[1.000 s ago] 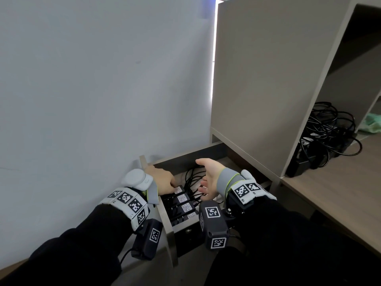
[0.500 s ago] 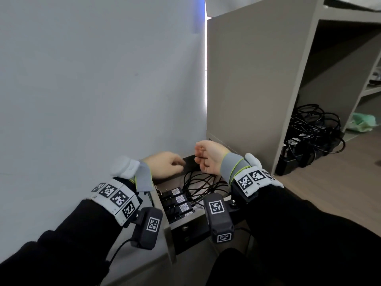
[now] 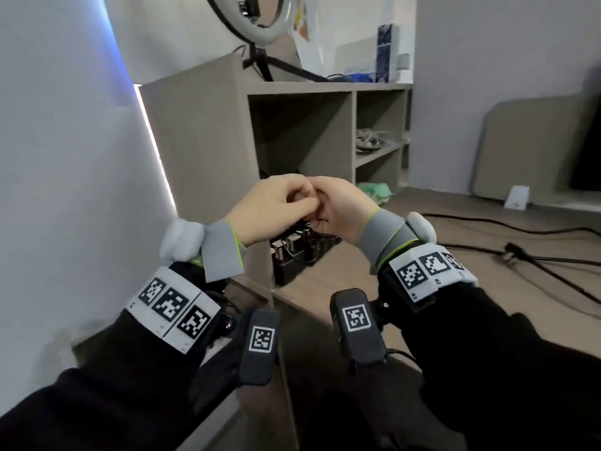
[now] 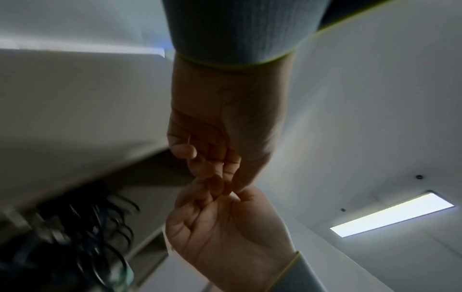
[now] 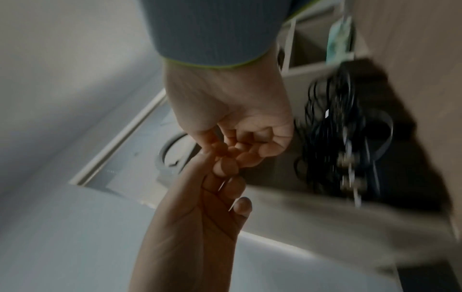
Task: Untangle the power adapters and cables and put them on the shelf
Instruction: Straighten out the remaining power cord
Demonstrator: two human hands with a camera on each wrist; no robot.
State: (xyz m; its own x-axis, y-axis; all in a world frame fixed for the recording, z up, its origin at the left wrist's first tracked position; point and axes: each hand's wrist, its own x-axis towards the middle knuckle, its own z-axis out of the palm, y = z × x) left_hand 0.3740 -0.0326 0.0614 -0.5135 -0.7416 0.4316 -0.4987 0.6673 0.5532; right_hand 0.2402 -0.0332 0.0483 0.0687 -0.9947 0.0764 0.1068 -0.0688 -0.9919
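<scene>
Right now my left hand (image 3: 276,206) and my right hand (image 3: 341,208) meet knuckle to knuckle in front of the grey-brown wooden shelf unit (image 3: 201,131), fingers of both curled inward and touching at the tips. Whether they pinch anything between them I cannot tell; no cord shows plainly in either wrist view. Below and behind the hands, the tangle of black power adapters and cables (image 3: 292,252) sits in the shelf's lowest left compartment, apart from my fingertips.
</scene>
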